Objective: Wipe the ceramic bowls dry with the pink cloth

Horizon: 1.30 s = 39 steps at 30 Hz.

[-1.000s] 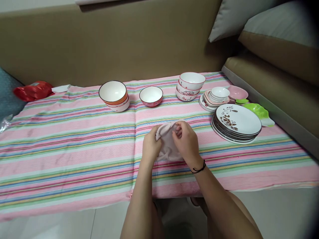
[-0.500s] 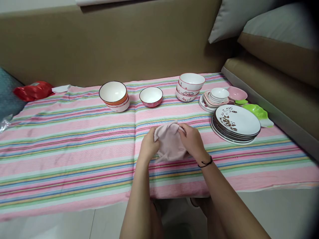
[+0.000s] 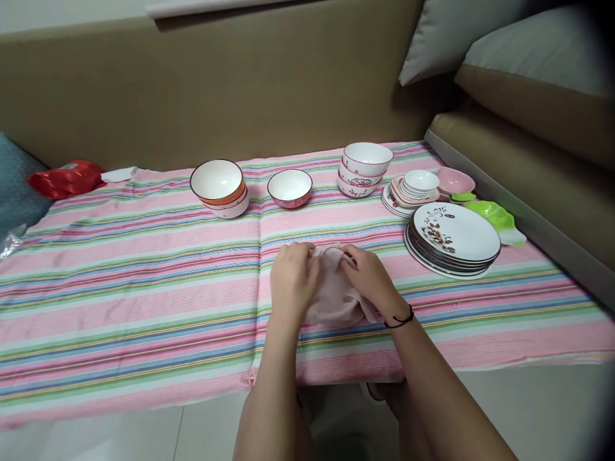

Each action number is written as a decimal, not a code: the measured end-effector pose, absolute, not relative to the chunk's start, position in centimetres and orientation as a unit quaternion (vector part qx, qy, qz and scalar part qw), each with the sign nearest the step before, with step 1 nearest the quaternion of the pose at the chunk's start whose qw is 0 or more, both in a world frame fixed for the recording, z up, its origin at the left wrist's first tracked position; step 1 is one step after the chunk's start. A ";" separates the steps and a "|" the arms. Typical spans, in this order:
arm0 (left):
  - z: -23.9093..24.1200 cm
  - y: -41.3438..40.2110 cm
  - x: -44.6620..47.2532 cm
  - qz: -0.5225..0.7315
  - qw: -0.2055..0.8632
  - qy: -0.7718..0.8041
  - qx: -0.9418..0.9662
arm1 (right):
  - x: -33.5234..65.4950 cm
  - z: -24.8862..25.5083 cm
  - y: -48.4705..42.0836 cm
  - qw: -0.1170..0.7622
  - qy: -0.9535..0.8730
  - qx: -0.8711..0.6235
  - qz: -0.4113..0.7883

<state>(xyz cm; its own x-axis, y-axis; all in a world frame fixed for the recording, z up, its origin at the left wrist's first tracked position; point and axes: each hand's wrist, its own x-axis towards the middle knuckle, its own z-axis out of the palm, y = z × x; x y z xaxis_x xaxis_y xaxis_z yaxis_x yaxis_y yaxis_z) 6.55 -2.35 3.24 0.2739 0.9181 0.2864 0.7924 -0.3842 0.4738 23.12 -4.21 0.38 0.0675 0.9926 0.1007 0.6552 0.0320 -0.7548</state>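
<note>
The person's left hand (image 3: 292, 278) and right hand (image 3: 372, 278) are bare, as are both forearms. Around the right wrist is a thin black cord bracelet (image 3: 400, 322) with a short loose strand. Nearer, the bare legs (image 3: 401, 416) are dim in shadow.

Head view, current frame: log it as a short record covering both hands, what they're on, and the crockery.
Left hand: at the left edge of a pale pink cloth; grip unclear
Right hand: gripping the cloth's upper right edge
Wrist: black cord bracelet, right arm
Left bowl stack: orange-sided bowl on top
Single bowl: red outside, white inside, upright
Right bowl stack: three bowls
Plate stack: brown floral pattern on top plate
Surface: striped tablecloth
</note>
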 end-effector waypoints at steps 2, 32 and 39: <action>3.6 -3.0 8.1 0.181 0.144 0.564 0.793 | 23.1 0.2 -4.1 0.331 -0.639 -0.649 0.247; 2.6 -3.1 9.6 -0.021 0.253 0.565 0.785 | 24.6 0.6 -4.2 0.478 -0.531 -0.639 0.285; 1.9 -3.5 10.4 -0.007 0.225 0.581 0.782 | 23.3 1.1 -4.1 0.514 -0.613 -0.552 0.236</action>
<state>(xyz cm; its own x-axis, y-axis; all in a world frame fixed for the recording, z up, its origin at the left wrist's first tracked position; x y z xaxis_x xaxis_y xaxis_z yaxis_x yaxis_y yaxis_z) 10.38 -3.48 1.86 0.3242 0.9061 -0.2718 0.9122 -0.2233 0.3435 23.30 -4.12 1.08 0.1366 0.9193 0.3690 0.4336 0.2794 -0.8567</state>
